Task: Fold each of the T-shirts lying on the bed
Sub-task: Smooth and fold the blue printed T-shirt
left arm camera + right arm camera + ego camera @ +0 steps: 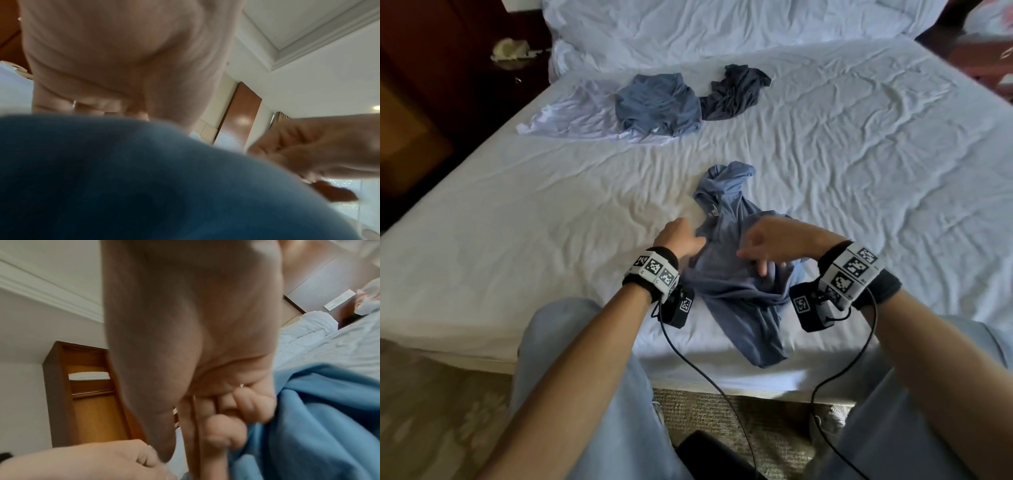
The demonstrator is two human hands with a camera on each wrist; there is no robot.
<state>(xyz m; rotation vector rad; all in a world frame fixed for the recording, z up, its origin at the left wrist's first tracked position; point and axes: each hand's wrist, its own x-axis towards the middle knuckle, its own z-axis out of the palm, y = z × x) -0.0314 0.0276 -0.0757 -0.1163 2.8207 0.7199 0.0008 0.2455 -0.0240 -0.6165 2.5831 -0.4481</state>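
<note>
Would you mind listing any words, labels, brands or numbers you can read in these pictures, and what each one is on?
No text can be read in any view.
Neck tag of the blue T-shirt under the hands: too small to read.
Neck tag of the far blue T-shirt: too small to read.
Wristbands: black-and-white square marker patterns only, no letters or numbers legible.

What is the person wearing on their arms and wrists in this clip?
Both forearms are bare, with no sleeves. The left wrist and right wrist each carry a black band wrapped in white panels printed with black-and-white square markers. A black camera box with its own marker hangs under each band, trailing a thin black cable. The trousers are light blue.
</note>
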